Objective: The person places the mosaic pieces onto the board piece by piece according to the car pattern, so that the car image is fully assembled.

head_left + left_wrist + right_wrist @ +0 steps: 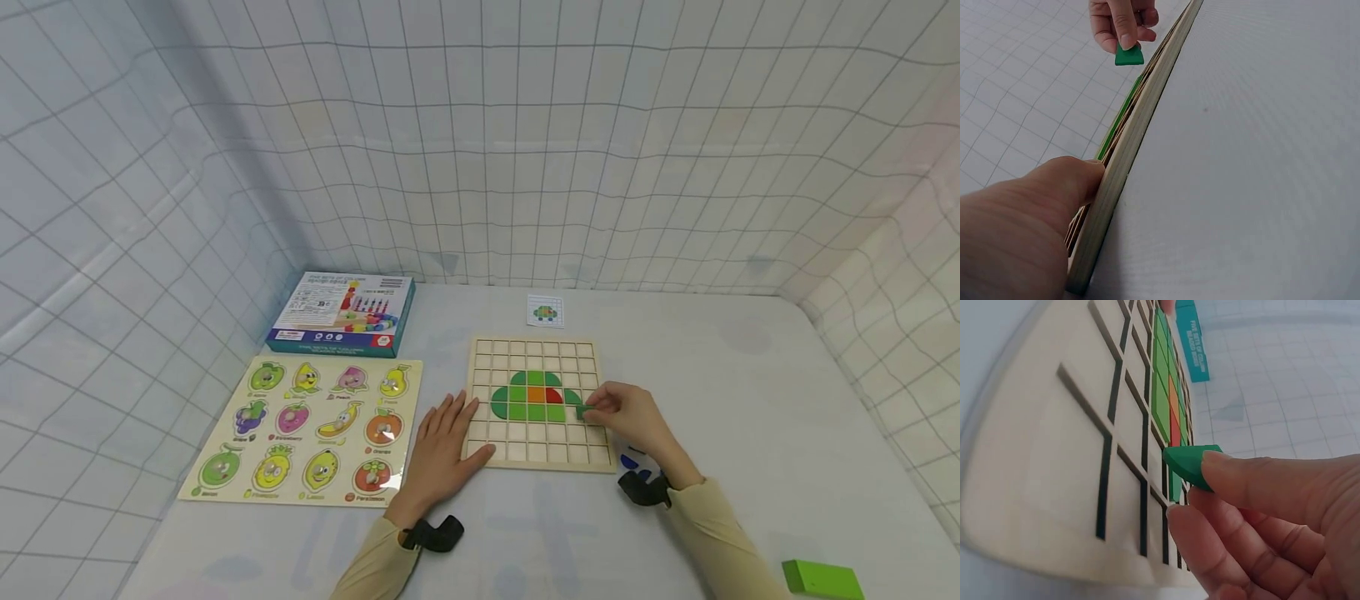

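My right hand [633, 417] pinches a dark green tile [1192, 464] with one curved side between thumb and fingers. It holds the tile over the right part of a wooden grid board [517, 454]. Light green tiles [517, 411], an orange tile [536, 395] and a red tile [553, 396] lie in the middle cells, with dark green rounded tiles around them. My left hand [442, 458] rests at the board's left edge with fingers extended; its thumb touches the rim in the left wrist view. Behind the board lies a small picture card [545, 312] showing a similar shape.
Left of the board lies a fruit puzzle board [292, 396], with a flat printed box [337, 312] behind it. Blue pieces [636, 461] sit partly hidden beneath my right wrist. A bright green block [822, 579] is at the front right.
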`<state>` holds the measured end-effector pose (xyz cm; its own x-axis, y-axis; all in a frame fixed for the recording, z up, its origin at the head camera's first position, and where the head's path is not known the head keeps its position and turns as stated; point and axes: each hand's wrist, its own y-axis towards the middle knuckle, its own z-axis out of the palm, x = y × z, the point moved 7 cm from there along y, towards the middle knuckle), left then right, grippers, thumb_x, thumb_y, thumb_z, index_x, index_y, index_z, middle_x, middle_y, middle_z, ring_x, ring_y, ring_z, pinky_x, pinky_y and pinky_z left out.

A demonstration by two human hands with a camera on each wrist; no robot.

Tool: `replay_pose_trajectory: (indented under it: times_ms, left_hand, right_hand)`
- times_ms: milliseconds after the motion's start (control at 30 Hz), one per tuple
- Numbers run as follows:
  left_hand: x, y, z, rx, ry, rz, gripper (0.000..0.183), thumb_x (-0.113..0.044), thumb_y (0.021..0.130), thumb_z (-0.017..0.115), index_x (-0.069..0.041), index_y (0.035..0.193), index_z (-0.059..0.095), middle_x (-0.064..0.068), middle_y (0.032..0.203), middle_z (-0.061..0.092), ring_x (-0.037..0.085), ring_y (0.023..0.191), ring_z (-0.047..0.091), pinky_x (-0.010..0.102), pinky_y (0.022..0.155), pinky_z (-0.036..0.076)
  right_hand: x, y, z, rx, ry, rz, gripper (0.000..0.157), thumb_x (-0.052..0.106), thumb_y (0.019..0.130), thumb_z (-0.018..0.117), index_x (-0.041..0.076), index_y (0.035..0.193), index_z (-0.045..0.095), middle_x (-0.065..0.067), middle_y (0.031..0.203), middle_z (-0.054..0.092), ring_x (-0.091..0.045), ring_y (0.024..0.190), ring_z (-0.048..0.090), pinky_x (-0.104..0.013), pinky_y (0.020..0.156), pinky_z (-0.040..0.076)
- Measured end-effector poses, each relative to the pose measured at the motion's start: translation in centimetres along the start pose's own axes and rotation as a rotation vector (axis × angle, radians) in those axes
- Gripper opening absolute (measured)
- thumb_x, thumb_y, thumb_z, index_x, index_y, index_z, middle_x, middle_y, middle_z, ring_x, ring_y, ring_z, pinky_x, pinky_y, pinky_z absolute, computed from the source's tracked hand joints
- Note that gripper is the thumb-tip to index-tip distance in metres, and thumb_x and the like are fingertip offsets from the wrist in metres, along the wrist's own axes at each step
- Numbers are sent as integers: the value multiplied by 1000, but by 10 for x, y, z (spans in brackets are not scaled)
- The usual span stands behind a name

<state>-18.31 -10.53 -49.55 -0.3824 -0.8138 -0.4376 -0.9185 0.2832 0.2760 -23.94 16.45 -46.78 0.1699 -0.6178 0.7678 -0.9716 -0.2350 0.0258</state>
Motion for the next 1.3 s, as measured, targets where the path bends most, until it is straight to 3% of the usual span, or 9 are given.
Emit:
replay_pose_trajectory:
  times_ms: [333,733,1033,1300]
  left_hand:
    - [1,0,1,1,5,-3,70,-46,88,59,-7,144,41,16,149,33,33,139,22,51,110,14]
    - [1,0,1,-4,9,0,70,-46,88,59,-7,143,42,16,149,34,34,138,23,51,110,15]
    - [2,0,1,3,1,-5,71,-46,88,59,-8,144,40,15,150,32,33,139,21,50,110,13]
    - [1,0,2,-4,-6,0,70,-45,88,61,-7,144,41,16,149,33,34,138,23,51,110,14]
  right_hand:
    - [2,8,9,62,-20,16,9,12,80,76,7,82,69,3,72,63,-14,67,55,-30,61,45]
    - [5,17,12,74,-94,-31,5,9,80,75,9,78,70,5,70,60,-13,64,54,-30,59,44]
    - [4,14,13,93,-104,11,8,11,77,77,11,80,70,5,75,61,-14,67,54,-31,61,45]
    - [5,6,8,84,-128,-21,7,15,80,76,12,82,70,6,75,61,-14,68,52,-31,59,44]
